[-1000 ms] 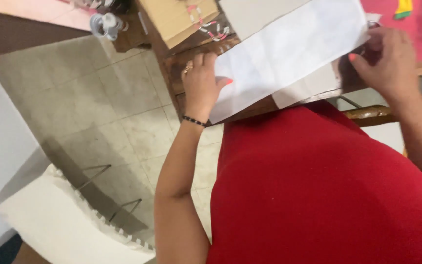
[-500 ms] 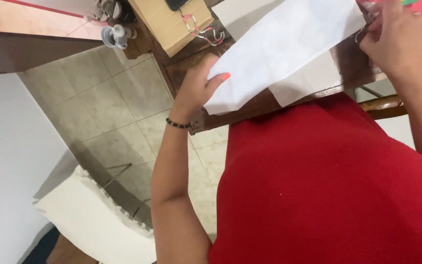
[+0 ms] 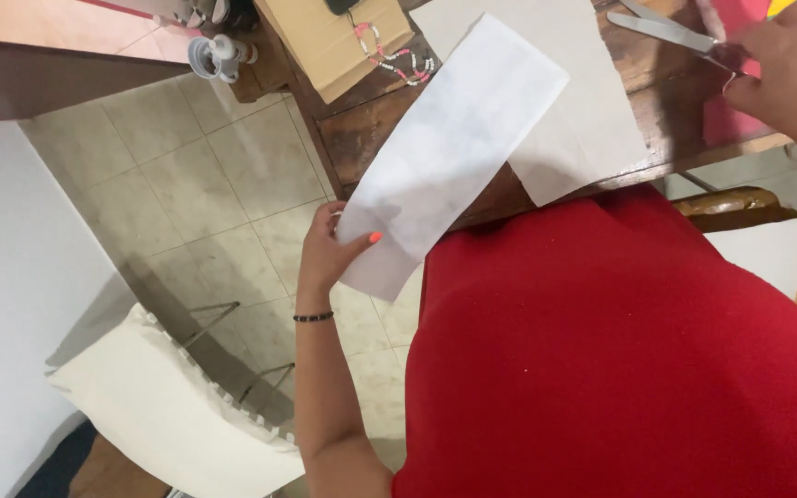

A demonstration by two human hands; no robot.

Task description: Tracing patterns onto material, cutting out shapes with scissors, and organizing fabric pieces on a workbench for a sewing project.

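My left hand [image 3: 329, 249] pinches the lower end of a long white paper strip [image 3: 454, 148], lifted off the wooden table [image 3: 371, 129] and slanting up to the right. My right hand [image 3: 791, 69] is at the top right, curled around the handles of grey metal scissors [image 3: 661, 28] lying on the table. A larger off-white sheet [image 3: 592, 129] lies flat on the table under the strip. A black bead bracelet is on my left wrist. My red top fills the lower right.
A brown cardboard box [image 3: 334, 41] with a beaded string [image 3: 394, 60] sits at the table's far left. Red fabric [image 3: 740, 111] lies under my right hand. A white cushioned chair [image 3: 168, 406] stands on the tiled floor at lower left. A dark counter edge [image 3: 48, 78] is at upper left.
My left hand has pulled the white strip down and left, off the table. My right hand let go of the paper and moved onto the scissors. The view shifted.
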